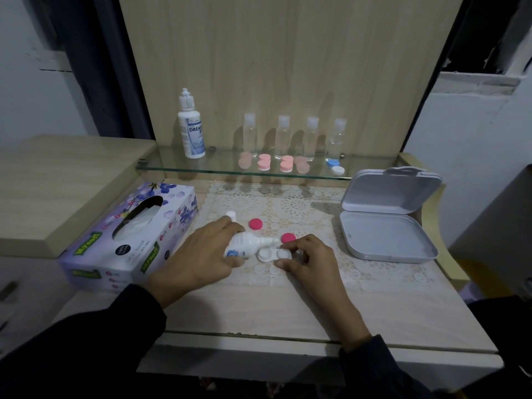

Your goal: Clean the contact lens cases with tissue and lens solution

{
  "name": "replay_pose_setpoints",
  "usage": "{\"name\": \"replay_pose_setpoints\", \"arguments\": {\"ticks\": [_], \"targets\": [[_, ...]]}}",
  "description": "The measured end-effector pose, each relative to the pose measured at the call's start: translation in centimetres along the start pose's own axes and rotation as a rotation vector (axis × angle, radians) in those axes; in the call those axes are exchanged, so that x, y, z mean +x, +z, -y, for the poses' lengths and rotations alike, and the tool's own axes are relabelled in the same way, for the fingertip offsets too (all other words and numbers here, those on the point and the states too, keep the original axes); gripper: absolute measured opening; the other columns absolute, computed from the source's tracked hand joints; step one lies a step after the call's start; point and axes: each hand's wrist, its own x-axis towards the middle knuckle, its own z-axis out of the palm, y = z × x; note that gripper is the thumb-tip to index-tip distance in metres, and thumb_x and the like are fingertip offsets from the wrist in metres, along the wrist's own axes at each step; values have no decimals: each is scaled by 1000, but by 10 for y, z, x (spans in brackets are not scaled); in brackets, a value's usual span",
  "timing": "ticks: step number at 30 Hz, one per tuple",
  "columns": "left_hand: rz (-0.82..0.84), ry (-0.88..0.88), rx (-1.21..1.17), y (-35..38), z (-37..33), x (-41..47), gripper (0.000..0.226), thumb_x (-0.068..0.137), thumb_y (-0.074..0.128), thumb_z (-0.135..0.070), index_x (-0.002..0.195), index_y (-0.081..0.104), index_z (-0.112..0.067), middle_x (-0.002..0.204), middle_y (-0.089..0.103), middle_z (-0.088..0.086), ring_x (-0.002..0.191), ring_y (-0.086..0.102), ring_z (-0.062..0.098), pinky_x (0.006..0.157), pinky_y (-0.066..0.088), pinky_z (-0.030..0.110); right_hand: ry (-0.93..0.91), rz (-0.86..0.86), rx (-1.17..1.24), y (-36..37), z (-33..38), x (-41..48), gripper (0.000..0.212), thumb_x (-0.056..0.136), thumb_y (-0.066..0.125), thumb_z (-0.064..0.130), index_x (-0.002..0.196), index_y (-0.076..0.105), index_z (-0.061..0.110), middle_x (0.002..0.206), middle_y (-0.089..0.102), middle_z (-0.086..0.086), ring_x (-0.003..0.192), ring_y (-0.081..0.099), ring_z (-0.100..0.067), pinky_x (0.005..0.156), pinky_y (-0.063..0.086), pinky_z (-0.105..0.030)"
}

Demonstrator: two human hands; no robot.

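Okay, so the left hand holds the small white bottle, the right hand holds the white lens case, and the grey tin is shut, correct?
Not quite: the head view shows the grey tin open, lid raised behind it. The left hand does hold the small white bottle and the right hand the white lens case.

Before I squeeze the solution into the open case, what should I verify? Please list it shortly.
1. Both pink caps off the lens case: ok, they lie on the mat.
2. The white cap off the small bottle: ok.
3. The left hand grips the small bottle: ok.
4. The right hand pinches the lens case: ok.
5. The nozzle over the lens case: cannot tell.
6. The tissue box near, tissue showing: ok.
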Motion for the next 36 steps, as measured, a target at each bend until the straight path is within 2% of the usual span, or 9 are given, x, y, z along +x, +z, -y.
{"name": "replay_pose_setpoints", "arguments": {"ticks": [6, 10, 18, 21, 25, 28, 31, 34, 36], "targets": [[-309, -338, -501, 14, 19, -8, 47, 78, 74, -24, 117, 49, -18, 109, 57, -3, 95, 56, 17, 81, 47, 35, 19, -7, 8, 0, 1, -1, 23, 69, 81, 25, 90, 73, 22, 83, 56, 12, 79, 51, -6, 65, 34, -21], [-446, -458, -700, 21, 29, -7, 42, 81, 71, -15, 112, 44, -16, 111, 56, 3, 99, 55, 20, 84, 43, 32, 23, -2, 8, -1, 3, -1, 21, 69, 80, 24, 89, 73, 22, 81, 54, 14, 77, 49, -1, 63, 31, -19], [-471, -456, -802, 29, 35, -10, 52, 83, 69, -11, 127, 41, -14, 123, 54, 3, 112, 53, 19, 99, 43, 39, 20, -3, -5, 1, 0, 0, 23, 68, 81, 26, 90, 74, 22, 83, 56, 12, 78, 51, -5, 65, 34, -22], [-465, -437, -908, 30, 37, -17, 62, 81, 69, -5, 134, 39, -17, 131, 52, 1, 119, 52, 16, 102, 41, 36, 25, 5, 1, 1, -1, 0, 23, 69, 81, 26, 90, 74, 22, 85, 58, 10, 79, 52, -7, 66, 37, -23], [-510, -511, -1144, 27, 24, -29, 71, 81, 61, 12, 142, 29, -7, 143, 41, 9, 127, 43, 15, 106, 35, 31, 20, 5, -20, 0, -1, 1, 22, 69, 81, 26, 90, 74, 22, 84, 57, 11, 80, 52, -7, 66, 36, -21], [-619, -538, -1258, 25, 2, -46, 68, 80, 63, 10, 139, 34, -8, 142, 42, 7, 128, 41, 13, 108, 33, 31, 19, 8, -31, 1, 0, 1, 23, 69, 80, 27, 91, 74, 22, 84, 57, 10, 80, 51, -7, 65, 35, -21], [-739, -501, -1166, 24, -18, -59, 52, 78, 64, 1, 124, 49, -18, 127, 54, 1, 115, 51, 9, 102, 38, 25, 24, 4, -23, 0, 1, 0, 21, 69, 80, 26, 89, 74, 22, 84, 56, 10, 79, 51, -7, 65, 33, -21], [-535, -323, -1062, 30, -27, -50, 34, 78, 57, -7, 110, 59, -19, 115, 62, -1, 111, 56, 11, 98, 42, 24, 30, 4, -14, 0, 2, -1, 19, 70, 80, 26, 88, 73, 23, 84, 56, 11, 78, 50, -5, 65, 34, -20], [-331, -237, -948, 38, -25, -33, 34, 84, 55, 3, 106, 61, -22, 118, 61, -2, 114, 55, 11, 99, 41, 19, 24, 3, -11, 0, 3, 0, 19, 69, 80, 27, 87, 73, 25, 83, 56, 11, 76, 50, -3, 64, 34, -20]]}}
